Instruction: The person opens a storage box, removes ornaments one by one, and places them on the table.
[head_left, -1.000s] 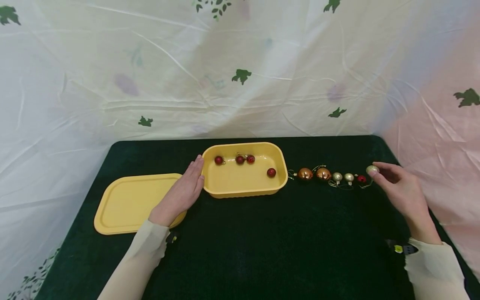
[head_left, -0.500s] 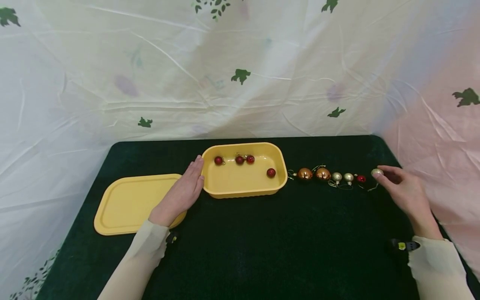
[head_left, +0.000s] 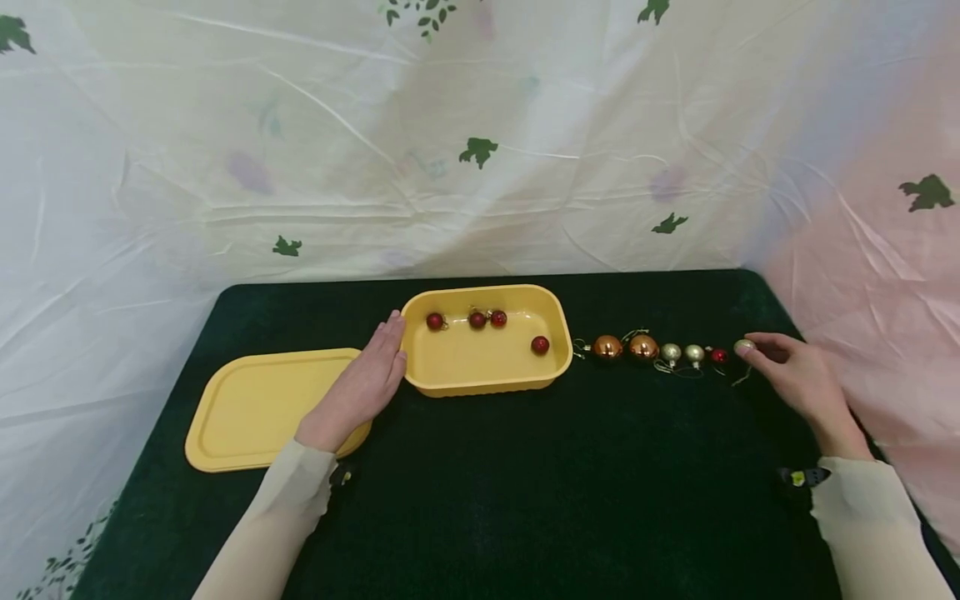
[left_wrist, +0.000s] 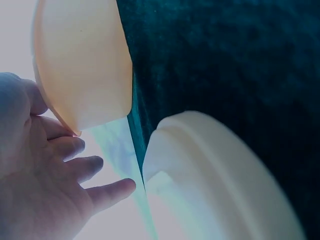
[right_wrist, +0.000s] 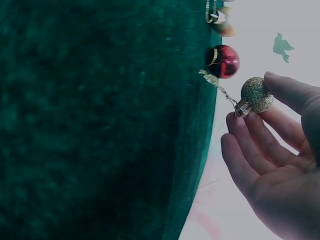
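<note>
From where I stand, the right hand (head_left: 801,382) has a glittery gold bauble (right_wrist: 256,94) pinched between thumb and fingertips at the right end of a row, just beside a small red bauble (head_left: 719,356); whether it touches the dark green cloth (head_left: 525,500) I can't tell. The pinch looks right to me: light and around the ball's sides, so the metal cap stays free. I'd watch the thin cord (right_wrist: 226,94), which trails toward the red one and could snag or tug it, so slow, small movements seem wisest. A round thing like this may roll, so I'd let go only once it sits settled on its cap side. The left hand (head_left: 360,382), fingers stretched out and gripping nothing, lies against the left end of the yellow box (head_left: 487,388); gentle pressure there should be plenty, since a shove could jostle the four red baubles (head_left: 540,345) inside.
</note>
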